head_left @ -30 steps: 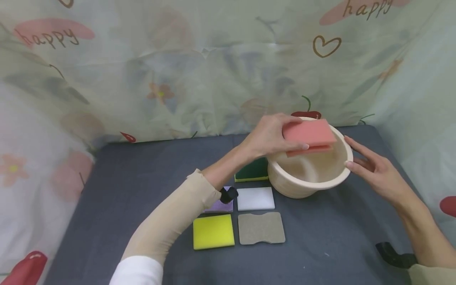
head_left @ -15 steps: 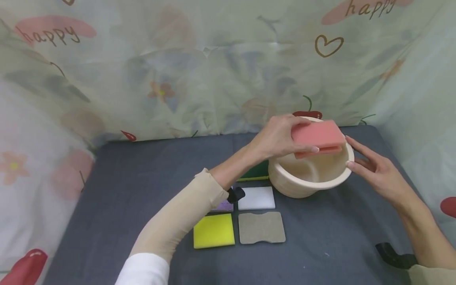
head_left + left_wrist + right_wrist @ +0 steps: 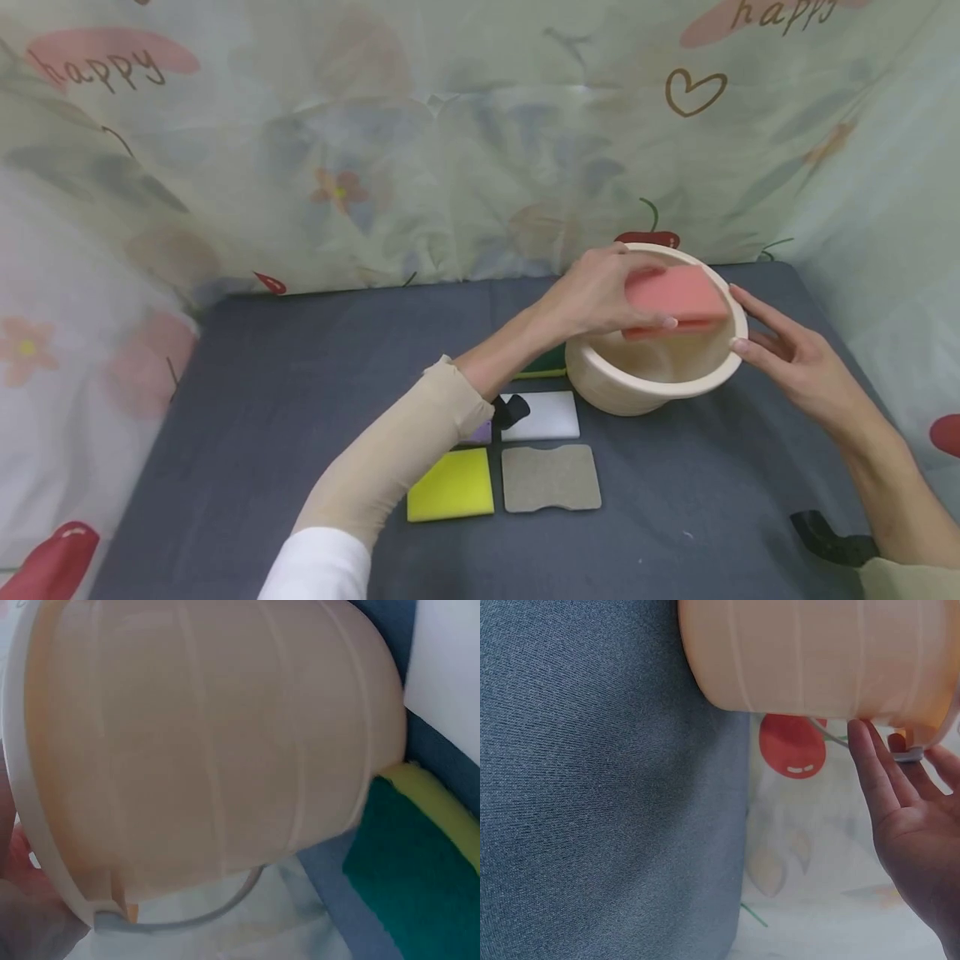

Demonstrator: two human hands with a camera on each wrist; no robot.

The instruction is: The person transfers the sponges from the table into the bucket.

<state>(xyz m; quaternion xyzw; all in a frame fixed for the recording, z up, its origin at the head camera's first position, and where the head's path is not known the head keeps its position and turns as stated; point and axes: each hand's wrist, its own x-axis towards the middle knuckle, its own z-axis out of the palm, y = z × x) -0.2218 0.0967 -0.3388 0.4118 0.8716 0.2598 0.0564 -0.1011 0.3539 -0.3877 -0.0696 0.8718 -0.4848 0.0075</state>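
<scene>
My left hand [image 3: 600,292] grips a pink sponge [image 3: 678,292] between thumb and fingers, over the mouth of a cream plastic bucket [image 3: 626,398]. A second pink layer shows under the sponge's top face. On the bucket's right side, my right hand [image 3: 802,362] holds the rim with thumb and fingers. In the right wrist view, the fingers of the right hand [image 3: 915,817] lie at the bucket's outer wall by its handle mount. The left wrist view shows the bucket wall [image 3: 187,750] close up; the sponge is hidden there.
Left of the bucket lies a green-and-yellow scouring sponge [image 3: 420,877], partly behind my left arm. Nearer are a white sponge [image 3: 551,417], a partly covered purple sponge [image 3: 482,433], a yellow sponge [image 3: 453,487] and a grey notched sponge [image 3: 551,479]. A printed curtain [image 3: 442,167] hangs behind the dark table.
My left hand has moved right with the pink sponge and then lowered it into the bucket's mouth. The right hand and bucket have stayed nearly in place.
</scene>
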